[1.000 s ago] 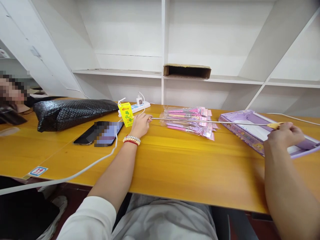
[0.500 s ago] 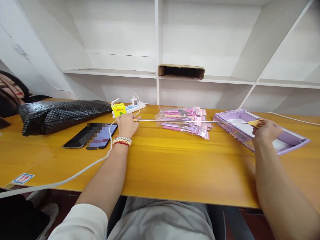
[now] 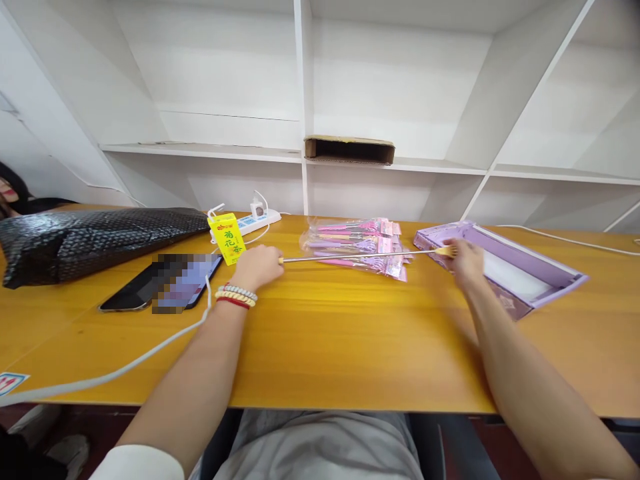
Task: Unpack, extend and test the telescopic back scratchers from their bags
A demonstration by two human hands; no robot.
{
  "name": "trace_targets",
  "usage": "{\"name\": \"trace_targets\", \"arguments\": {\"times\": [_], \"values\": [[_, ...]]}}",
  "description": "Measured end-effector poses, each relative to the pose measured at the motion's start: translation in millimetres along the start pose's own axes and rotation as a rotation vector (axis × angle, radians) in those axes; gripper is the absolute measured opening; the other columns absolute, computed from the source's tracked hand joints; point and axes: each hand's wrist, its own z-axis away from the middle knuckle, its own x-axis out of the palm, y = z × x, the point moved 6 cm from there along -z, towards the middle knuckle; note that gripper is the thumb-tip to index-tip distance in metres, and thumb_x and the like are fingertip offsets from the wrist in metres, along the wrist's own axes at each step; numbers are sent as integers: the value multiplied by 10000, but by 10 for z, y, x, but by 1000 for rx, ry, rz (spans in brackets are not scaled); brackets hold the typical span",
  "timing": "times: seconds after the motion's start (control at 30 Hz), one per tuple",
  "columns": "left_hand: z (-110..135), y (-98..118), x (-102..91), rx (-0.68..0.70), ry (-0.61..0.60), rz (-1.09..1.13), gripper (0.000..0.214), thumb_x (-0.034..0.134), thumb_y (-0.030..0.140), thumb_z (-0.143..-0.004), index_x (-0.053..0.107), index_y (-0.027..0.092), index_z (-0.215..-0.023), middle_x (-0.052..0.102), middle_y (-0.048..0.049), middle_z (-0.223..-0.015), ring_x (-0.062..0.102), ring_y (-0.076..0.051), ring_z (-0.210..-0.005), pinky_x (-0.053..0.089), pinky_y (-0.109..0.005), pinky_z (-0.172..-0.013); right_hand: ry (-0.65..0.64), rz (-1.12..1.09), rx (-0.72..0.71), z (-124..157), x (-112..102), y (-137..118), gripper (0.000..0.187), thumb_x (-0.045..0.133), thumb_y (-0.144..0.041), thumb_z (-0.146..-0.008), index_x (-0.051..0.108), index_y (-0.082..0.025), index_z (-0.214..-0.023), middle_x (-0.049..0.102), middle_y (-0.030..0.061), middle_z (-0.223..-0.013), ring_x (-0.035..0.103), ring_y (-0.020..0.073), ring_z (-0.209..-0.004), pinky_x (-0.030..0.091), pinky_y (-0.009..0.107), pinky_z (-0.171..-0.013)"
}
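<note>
I hold a thin silver telescopic rod level above the yellow wooden table. My left hand, with bead bracelets on the wrist, is closed on the rod's left end beside a yellow drink carton. At the other end my right hand pinches the rod's yellow tip, close to the near corner of an open purple box. The rod passes over a pile of pink packets in clear wrap.
A phone on a white cable lies left of my left hand. A black bubble-wrap bag and a white power strip sit behind it. White shelves with a flat cardboard tray stand at the back. Another person sits at the far left edge.
My right hand has moved left toward my left hand, and the rod between them has become shorter. The camera has panned a little to the right.
</note>
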Motion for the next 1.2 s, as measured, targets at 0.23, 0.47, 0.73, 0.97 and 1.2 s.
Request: {"name": "trace_targets", "arguments": {"times": [0.23, 0.47, 0.73, 0.97, 1.2], "values": [[345, 1091, -153, 151, 14, 72, 264, 422, 184, -760, 663, 148, -861, 647, -154, -746, 635, -259, -755, 443, -350, -646, -824, -299, 53, 1289, 1198, -496, 341, 516, -531, -766, 492, -195, -820, 532, -21, -483, 385, 83, -368, 286, 205, -372], [435, 1170, -130, 128, -21, 77, 254, 403, 199, -791, 639, 155, -875, 643, -150, -726, 638, -278, -754, 441, -365, -637, -878, -366, 4, 1384, 1130, -570, 290, 518, -491, -798, 460, -208, -826, 533, -36, -511, 377, 79, -400, 273, 209, -401], [419, 1171, -49, 233, 19, 95, 308, 389, 379, -834, 582, 193, -984, 653, -113, -766, 634, -264, -750, 427, -354, -663, -922, -266, -85, 1389, 1210, -399, 277, 543, -426, -796, 461, -208, -947, 563, -26, -626, 434, 92, -477, 320, 220, -467], [303, 1079, 81, 404, 87, 300, 375, 440, 352, -829, 486, 247, -1186, 622, -63, -1066, 598, -214, -928, 435, -310, -779, -892, -136, -84, 1320, 1290, -173, 294, 545, -416, -775, 478, -194, -955, 538, -31, -647, 496, 117, -580, 378, 243, -562], [162, 822, 199, 421, 30, 271, 315, 433, 477, -828, 617, 221, -809, 650, -41, -849, 593, -195, -795, 413, -281, -666, -982, 72, 42, 1272, 1354, -106, 233, 628, -369, -679, 515, -185, -766, 506, -39, -545, 430, 99, -464, 300, 217, -443]]}}
